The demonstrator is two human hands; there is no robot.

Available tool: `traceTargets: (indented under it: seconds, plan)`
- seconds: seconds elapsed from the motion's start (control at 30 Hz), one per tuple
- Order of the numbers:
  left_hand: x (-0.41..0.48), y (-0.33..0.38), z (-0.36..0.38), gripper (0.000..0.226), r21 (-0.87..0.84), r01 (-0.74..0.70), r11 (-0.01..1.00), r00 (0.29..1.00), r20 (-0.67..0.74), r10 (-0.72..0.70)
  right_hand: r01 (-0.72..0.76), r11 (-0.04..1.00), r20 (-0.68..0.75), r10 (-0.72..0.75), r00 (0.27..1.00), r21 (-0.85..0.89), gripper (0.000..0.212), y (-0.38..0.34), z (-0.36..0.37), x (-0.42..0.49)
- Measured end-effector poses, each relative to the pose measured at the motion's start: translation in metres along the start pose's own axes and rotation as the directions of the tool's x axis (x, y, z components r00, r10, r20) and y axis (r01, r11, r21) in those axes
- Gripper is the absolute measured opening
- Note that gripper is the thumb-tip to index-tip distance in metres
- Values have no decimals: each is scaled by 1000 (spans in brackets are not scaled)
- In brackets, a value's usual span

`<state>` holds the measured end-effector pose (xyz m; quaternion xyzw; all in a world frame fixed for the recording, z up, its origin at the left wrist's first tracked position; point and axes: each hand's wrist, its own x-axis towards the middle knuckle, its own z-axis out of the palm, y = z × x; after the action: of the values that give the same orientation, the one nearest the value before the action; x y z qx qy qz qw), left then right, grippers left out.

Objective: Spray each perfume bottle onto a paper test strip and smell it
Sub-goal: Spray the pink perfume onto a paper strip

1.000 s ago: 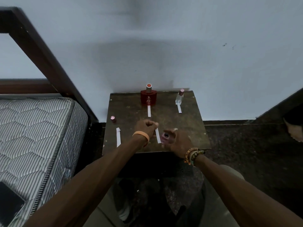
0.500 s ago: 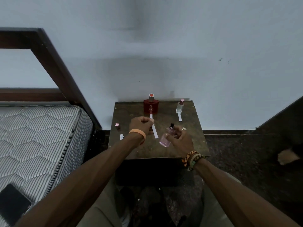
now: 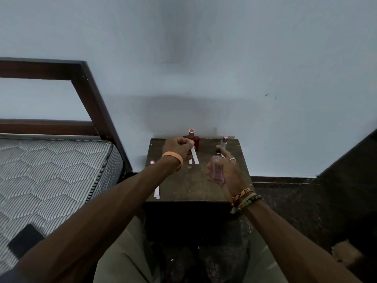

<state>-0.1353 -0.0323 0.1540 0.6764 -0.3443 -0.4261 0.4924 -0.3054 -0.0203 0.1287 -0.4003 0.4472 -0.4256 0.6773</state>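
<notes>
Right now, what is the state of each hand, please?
Left hand: pinches a white paper test strip.
Right hand: grips a clear pink glass perfume bottle.

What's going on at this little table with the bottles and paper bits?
A person is testing perfumes. Their left hand pinches a white paper strip over the small dark wooden table, while their right hand grips a clear pink perfume bottle beside it, index finger by the black sprayer. A squat red perfume bottle and a slim clear bottle with a pink cap stand at the back. Another white strip and a small pink cap lie along the left edge.
</notes>
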Motion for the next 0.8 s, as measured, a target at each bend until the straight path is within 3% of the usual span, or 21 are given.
traceTargets:
  seconds: [0.3, 0.43, 0.53, 0.63, 0.7, 0.73, 0.8]
  plan:
    - [-32, 34, -5, 19, -16, -49, 999, 999, 13, 50, -119, 944, 235, 45, 971, 308, 54, -28, -5, -39]
    - [-45, 43, -7, 23, -24, -61, 998, 998, 27, 62, -147, 924, 292, 40, 956, 354, 49, -31, -8, -51]
    - [-52, 47, -10, 23, -24, -74, 997, 997, 32, 75, -86, 957, 261, 12, 965, 276, 39, -33, -4, -59]
    - [-59, 50, -15, 21, 6, -99, 995, 995, 2, 99, 154, 985, 176, -139, 974, -75, 40, -36, 10, -71]
    - [-61, 50, -18, 20, 26, -112, 993, 993, -18, 113, 380, 807, 169, -340, 925, -452, 42, -36, 21, -77]
    - [-62, 50, -20, 21, 39, -116, 992, 993, -24, 117, 459, 636, 195, -442, 875, -620, 43, -35, 25, -78]
    - [-63, 48, -23, 21, 60, -121, 991, 992, -34, 123, 524, 295, 298, -564, 770, -799, 47, -34, 30, -77]
